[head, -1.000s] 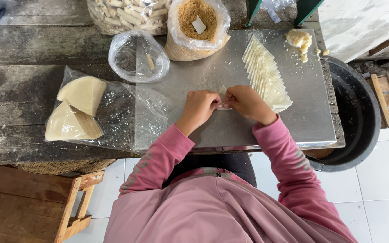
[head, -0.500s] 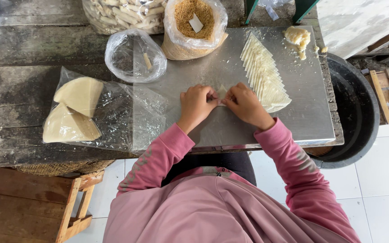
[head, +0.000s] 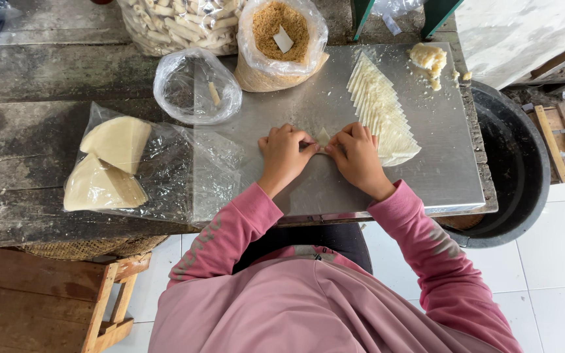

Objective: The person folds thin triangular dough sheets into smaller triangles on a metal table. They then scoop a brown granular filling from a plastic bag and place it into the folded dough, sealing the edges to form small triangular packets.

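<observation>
Left hand: the left hand (head: 284, 153) rests knuckles-up on the metal sheet (head: 446, 170), fingers curled, fingertips pinching the left edge of a small pale wrapper (head: 322, 138).
Right hand: the right hand (head: 356, 155) mirrors it, fingers bent and gripping the wrapper's right edge; the two hands almost touch.
Wrapper: it lies flat on the metal sheet between the fingertips, mostly hidden by them.
Wrapper row: a fanned row of thin triangular wrappers (head: 380, 111) lies just right of the right hand, running toward the far edge.
Filling: a lump of pale filling (head: 428, 60) sits at the far right corner of the sheet.
Bags: an open bag of brown crumbs (head: 281, 40) stands at the far edge; left of it is a nearly empty clear bag (head: 196, 86); behind both, a bag of pale finished sticks (head: 178, 23).
Left side: a flat plastic bag holding wrapper stacks (head: 109, 167) lies on the wooden bench (head: 27, 72).
Right side: a black tub (head: 514, 170) stands on the tiled floor beside the bench.
</observation>
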